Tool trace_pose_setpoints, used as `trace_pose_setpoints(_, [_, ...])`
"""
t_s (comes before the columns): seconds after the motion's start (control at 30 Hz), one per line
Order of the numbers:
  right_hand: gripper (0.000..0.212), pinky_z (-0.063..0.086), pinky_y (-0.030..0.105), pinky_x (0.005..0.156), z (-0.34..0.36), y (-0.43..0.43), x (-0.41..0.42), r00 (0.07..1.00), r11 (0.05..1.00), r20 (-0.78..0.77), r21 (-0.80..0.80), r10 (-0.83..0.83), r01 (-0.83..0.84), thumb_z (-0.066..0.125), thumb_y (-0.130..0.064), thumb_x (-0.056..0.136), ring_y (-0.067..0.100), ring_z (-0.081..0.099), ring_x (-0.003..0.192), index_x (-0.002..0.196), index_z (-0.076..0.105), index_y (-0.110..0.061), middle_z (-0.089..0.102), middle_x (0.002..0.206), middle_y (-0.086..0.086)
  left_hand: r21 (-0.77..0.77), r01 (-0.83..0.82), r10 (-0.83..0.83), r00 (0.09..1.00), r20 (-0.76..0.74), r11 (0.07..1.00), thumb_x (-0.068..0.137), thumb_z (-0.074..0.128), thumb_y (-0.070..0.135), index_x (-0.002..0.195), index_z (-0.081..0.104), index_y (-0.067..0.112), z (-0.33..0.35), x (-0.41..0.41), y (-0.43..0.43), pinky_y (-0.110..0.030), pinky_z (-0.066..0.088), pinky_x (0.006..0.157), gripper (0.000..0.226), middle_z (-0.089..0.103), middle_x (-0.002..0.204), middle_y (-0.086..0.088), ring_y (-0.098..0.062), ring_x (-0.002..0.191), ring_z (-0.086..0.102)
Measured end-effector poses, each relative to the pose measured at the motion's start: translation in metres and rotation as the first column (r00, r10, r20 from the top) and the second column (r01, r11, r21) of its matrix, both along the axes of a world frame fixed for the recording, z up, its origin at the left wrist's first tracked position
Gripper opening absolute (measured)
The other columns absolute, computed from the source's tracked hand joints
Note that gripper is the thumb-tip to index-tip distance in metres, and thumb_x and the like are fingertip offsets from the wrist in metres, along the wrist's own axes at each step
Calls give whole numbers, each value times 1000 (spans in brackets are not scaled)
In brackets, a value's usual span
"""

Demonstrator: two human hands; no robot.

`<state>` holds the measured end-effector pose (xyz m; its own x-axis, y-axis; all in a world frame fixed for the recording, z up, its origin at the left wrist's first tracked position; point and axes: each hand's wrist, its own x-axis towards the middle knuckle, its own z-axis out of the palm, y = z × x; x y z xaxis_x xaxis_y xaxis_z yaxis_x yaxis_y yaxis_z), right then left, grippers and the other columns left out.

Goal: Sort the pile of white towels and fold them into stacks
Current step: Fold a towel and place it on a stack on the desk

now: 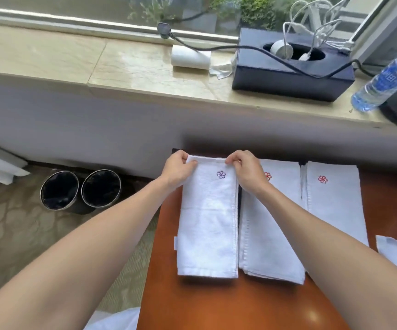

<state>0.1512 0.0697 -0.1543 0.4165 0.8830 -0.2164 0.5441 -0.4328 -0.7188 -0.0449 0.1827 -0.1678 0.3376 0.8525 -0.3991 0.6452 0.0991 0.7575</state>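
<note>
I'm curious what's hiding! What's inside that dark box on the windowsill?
Through the oval hole in the dark box you can see a white round thing and white cables looping out. The lid covers the rest, so anything else inside is hidden.

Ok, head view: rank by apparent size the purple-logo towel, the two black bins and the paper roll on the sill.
1. purple-logo towel
2. left bin and right bin look alike
3. paper roll, though farther from the camera

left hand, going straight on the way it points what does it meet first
Likely the grey wall under the sill; the left hand is at the far edge of the table, depth unclear.
</note>
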Motion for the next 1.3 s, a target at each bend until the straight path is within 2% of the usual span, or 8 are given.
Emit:
trace_pose_setpoints(0.33, [32, 39, 22, 87, -23, 15, -2, 998, 998, 19, -1, -60, 60, 41, -3, 104, 16, 56, 107, 95, 67, -20, 58, 118, 7, 115, 79, -63, 989, -133, 990, 95, 63, 36, 96, 51, 20, -21, 10, 17, -35, 42, 69, 19, 54, 86, 8, -15, 78, 51])
trace_pose_setpoints(0.47, [17, 40, 8, 89, -21, -14, -19, 982, 985, -114, 62, -151, 158, 50, -15, 105, -6, 54, 106, 107, 66, -23, 41, 131, -1, 19, -23, 22, 997, 78, 1000, 96, 62, 30, 122, 45, 22, -29, 2, -21, -25, 46, 77, 32, 57, 109, 12, -8, 98, 59])
trace_pose_setpoints(0.57, [20, 42, 20, 103, -25, -59, -47, 974, 986, -158, 12, -164, 168, 57, -20, 102, 2, 50, 118, 119, 62, -30, 32, 139, -8, 57, -9, -1, 984, 180, 998, 93, 62, 17, 143, 30, 26, -27, -25, -70, -9, 40, 94, 60, 51, 127, 17, 1, 118, 51])
trace_pose_setpoints(0.67, [24, 39, 25, 112, -21, -111, -75, 960, 983, -210, -57, -185, 177, 61, -16, 100, 6, 45, 131, 119, 62, -30, 31, 140, -11, 151, 155, -171, 980, 98, 976, 93, 62, 11, 153, 29, 18, -24, -54, -122, -26, 31, 115, 68, 40, 145, -1, -13, 135, 37])
trace_pose_setpoints(0.8, [28, 40, 23, 107, -17, -176, -110, 974, 991, -201, -111, -100, 79, 60, -14, 98, -8, 45, 122, 121, 60, -30, 37, 132, -13, 201, 319, -306, 947, -94, 926, 94, 58, 16, 144, 47, 19, -21, -97, -181, -44, 38, 110, 52, 38, 135, -3, -23, 122, 41])
trace_pose_setpoints(0.93, [33, 40, 19, 96, -19, -197, -120, 986, 988, -161, -156, -33, 7, 56, -13, 100, -10, 48, 96, 131, 59, -24, 42, 125, -12, 196, 357, -328, 930, -165, 913, 96, 56, 14, 147, 47, 17, -17, -111, -191, -46, 40, 104, 52, 37, 133, -4, -25, 116, 41])
trace_pose_setpoints(1.17, [46, 32, 8, 95, -23, -191, -116, 994, 978, -106, -203, 26, -47, 47, -11, 102, 4, 43, 117, 148, 47, -17, 32, 136, -9, 142, 511, -468, 846, -256, 847, 99, 51, 17, 158, 28, 16, -16, -103, -180, -50, 51, 92, 63, 30, 144, -8, -33, 125, 45])
trace_pose_setpoints(1.3, [46, 30, 10, 102, -22, -200, -122, 996, 978, -86, -208, 14, -32, 51, -8, 99, 11, 41, 124, 145, 50, -13, 30, 139, -3, 157, 570, -453, 766, -457, 806, 102, 47, 26, 162, 18, 18, -16, -108, -198, -46, 39, 103, 67, 22, 157, -14, -35, 125, 40])
